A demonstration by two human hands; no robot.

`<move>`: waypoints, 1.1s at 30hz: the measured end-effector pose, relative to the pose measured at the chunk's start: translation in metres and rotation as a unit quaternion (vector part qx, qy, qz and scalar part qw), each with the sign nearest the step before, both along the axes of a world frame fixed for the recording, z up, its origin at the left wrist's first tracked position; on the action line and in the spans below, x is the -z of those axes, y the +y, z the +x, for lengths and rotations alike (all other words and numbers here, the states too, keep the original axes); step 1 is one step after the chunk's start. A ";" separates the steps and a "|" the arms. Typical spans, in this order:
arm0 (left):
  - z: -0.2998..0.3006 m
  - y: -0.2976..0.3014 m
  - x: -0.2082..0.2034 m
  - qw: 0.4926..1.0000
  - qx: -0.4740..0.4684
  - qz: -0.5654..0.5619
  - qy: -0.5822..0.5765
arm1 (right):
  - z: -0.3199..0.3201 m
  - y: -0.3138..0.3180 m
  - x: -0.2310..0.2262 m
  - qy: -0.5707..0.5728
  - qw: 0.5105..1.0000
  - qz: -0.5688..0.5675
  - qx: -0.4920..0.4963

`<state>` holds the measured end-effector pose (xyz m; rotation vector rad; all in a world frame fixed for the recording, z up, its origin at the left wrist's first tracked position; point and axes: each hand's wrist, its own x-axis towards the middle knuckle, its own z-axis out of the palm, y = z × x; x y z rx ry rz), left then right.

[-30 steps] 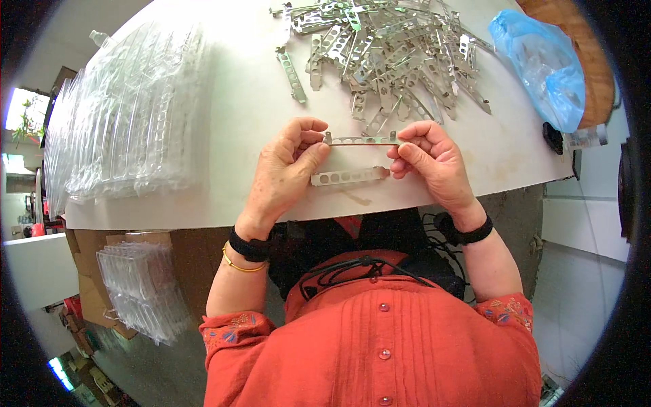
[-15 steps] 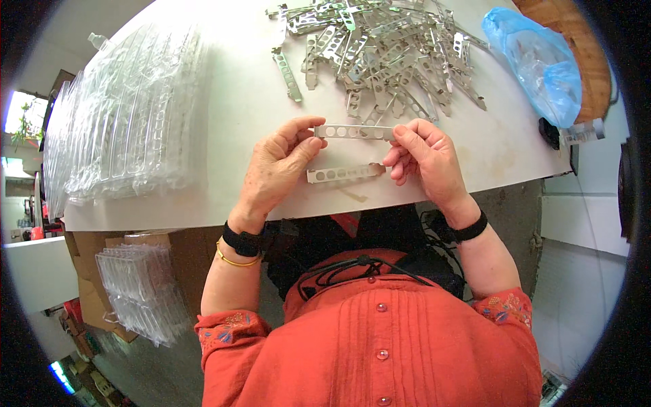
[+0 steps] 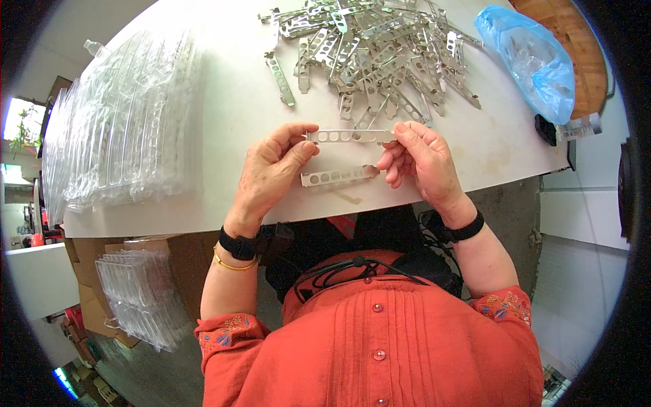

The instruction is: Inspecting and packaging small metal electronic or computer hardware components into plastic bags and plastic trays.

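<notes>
Between my two hands I hold a thin metal bracket (image 3: 348, 136) with a row of round holes, level above the white table. My left hand (image 3: 274, 163) pinches its left end between thumb and fingers. At the right end, my right hand (image 3: 424, 159) grips it with thumb and forefinger, the other fingers curled below. A second holed bracket (image 3: 338, 176) lies on the table just under the held one, near the front edge. Beyond my hands spreads a heap of similar brackets (image 3: 380, 57), and one loose bracket (image 3: 279, 80) lies at its left.
Stacked clear plastic trays (image 3: 129, 122) cover the table's left side. A blue plastic bag (image 3: 532, 64) sits at the far right, beside a small clear bottle (image 3: 581, 127). More clear trays (image 3: 142, 295) rest on cardboard (image 3: 81, 271) below the table's left edge.
The whole view has shifted slightly. The held bracket has tilted a little, and its holed face shows differently; both hands keep their grip on its ends.
</notes>
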<state>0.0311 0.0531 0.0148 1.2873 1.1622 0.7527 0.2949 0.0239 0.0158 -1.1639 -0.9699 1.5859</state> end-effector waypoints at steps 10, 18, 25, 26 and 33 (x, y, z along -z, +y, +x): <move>0.000 0.000 0.003 1.000 0.003 0.005 0.004 | 0.003 0.000 0.003 0.006 1.000 0.013 -0.009; 0.000 -0.001 0.004 1.000 0.001 0.005 -0.013 | 0.002 -0.001 0.004 0.011 1.000 0.013 -0.006; 0.000 -0.001 0.000 1.000 0.003 -0.002 0.004 | 0.001 -0.001 0.002 0.004 1.000 0.014 -0.003; 0.000 -0.001 0.001 1.000 0.002 -0.003 0.004 | 0.001 -0.001 0.002 0.003 1.000 0.014 -0.003; -0.002 -0.001 0.005 1.000 0.010 0.001 0.023 | 0.000 -0.002 0.003 0.005 1.000 0.020 -0.004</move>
